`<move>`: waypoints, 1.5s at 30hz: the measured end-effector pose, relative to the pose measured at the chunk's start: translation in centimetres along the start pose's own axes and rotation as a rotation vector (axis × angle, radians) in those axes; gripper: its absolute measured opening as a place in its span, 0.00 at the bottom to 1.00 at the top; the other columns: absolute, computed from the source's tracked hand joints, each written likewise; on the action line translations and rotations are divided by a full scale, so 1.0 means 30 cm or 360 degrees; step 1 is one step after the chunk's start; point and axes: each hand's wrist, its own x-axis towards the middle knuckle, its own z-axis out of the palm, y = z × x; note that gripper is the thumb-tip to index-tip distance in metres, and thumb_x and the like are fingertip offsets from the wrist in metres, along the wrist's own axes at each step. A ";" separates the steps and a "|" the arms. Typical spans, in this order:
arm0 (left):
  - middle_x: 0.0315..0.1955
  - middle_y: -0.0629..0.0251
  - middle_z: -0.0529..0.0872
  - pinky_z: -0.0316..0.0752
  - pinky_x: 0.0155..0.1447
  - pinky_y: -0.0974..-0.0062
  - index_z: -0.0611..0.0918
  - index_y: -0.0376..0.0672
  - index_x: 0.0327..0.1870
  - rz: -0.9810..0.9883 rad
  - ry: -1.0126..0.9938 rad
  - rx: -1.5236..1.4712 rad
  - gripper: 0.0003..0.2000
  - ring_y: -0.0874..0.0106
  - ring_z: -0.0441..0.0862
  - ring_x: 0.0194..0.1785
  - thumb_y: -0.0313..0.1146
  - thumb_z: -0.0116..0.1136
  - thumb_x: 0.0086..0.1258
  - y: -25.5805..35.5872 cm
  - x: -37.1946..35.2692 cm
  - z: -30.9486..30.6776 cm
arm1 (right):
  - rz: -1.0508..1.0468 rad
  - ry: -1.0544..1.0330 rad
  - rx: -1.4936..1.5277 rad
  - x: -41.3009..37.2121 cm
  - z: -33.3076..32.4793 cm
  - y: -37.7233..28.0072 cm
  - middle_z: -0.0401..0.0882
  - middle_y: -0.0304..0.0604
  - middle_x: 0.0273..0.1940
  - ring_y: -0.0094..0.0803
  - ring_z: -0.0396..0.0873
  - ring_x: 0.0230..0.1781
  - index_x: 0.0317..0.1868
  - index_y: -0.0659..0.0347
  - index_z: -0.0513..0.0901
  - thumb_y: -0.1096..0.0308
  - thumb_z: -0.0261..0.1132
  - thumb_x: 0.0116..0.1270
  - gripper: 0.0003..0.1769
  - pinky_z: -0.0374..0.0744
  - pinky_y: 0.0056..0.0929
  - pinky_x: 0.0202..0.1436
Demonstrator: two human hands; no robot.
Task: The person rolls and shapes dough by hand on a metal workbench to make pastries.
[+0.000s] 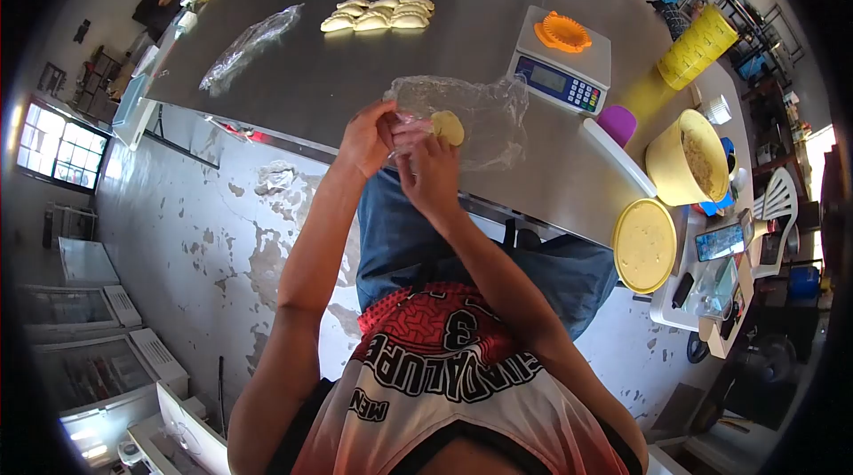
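A clear plastic sheet [498,115] lies crumpled at the table's near edge, with a small flat disc of pale dough [448,127] on it. My left hand [369,139] is closed on the sheet's left side, and some of its fingers show pinkish through the film. Bent fingers of my right hand [433,175] hold the disc's lower edge, close beside the left hand; their tips are partly hidden. Farther back, several folded dough turnovers [378,15] with crimped edges sit in tight rows.
An orange dough press [563,32] rests on a digital scale [560,66]. To the right are a purple-and-white scraper [617,126], a yellow tub of filling [689,159], its lid [645,246] and a yellow roll [697,47]. Another plastic sheet [251,47] lies left.
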 end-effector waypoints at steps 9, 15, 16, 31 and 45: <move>0.42 0.47 0.88 0.85 0.54 0.54 0.78 0.36 0.44 0.0039 -0.0261 0.0009 0.09 0.47 0.88 0.50 0.32 0.49 0.79 -0.048 -0.006 0.148 | 0.0378 0.0202 0.1152 -0.056 -0.147 0.078 0.81 0.44 0.34 0.40 0.80 0.36 0.34 0.62 0.79 0.73 0.59 0.65 0.03 0.76 0.35 0.42; 0.56 0.46 0.84 0.81 0.62 0.57 0.75 0.40 0.55 0.0299 -0.0315 0.0291 0.09 0.49 0.84 0.60 0.33 0.48 0.82 -0.069 -0.050 0.170 | 0.0839 0.0283 0.1769 -0.011 -0.420 0.235 0.84 0.43 0.38 0.29 0.81 0.37 0.38 0.63 0.80 0.68 0.56 0.68 0.08 0.77 0.27 0.47; 0.56 0.46 0.84 0.81 0.62 0.57 0.75 0.40 0.55 0.0287 -0.0314 0.0283 0.09 0.49 0.84 0.60 0.33 0.48 0.82 -0.095 -0.036 0.165 | 0.1097 0.0225 0.1830 0.016 -0.443 0.269 0.84 0.43 0.38 0.30 0.82 0.37 0.39 0.63 0.80 0.68 0.57 0.69 0.08 0.78 0.29 0.48; 0.54 0.49 0.81 0.75 0.62 0.55 0.78 0.38 0.58 0.1327 -0.0090 0.2402 0.21 0.48 0.79 0.59 0.25 0.64 0.62 -0.309 -0.086 0.127 | -0.0668 -0.0794 -0.0078 0.082 -0.357 0.283 0.82 0.52 0.56 0.50 0.76 0.64 0.59 0.59 0.78 0.59 0.75 0.57 0.30 0.73 0.46 0.70; 0.43 0.59 0.86 0.71 0.57 0.57 0.85 0.42 0.43 0.1287 0.0299 0.2560 0.12 0.56 0.79 0.53 0.35 0.69 0.62 -0.314 -0.023 -0.022 | 0.0358 -0.1197 -0.0539 0.288 -0.254 0.214 0.85 0.53 0.44 0.52 0.83 0.47 0.48 0.60 0.80 0.54 0.67 0.69 0.18 0.80 0.46 0.49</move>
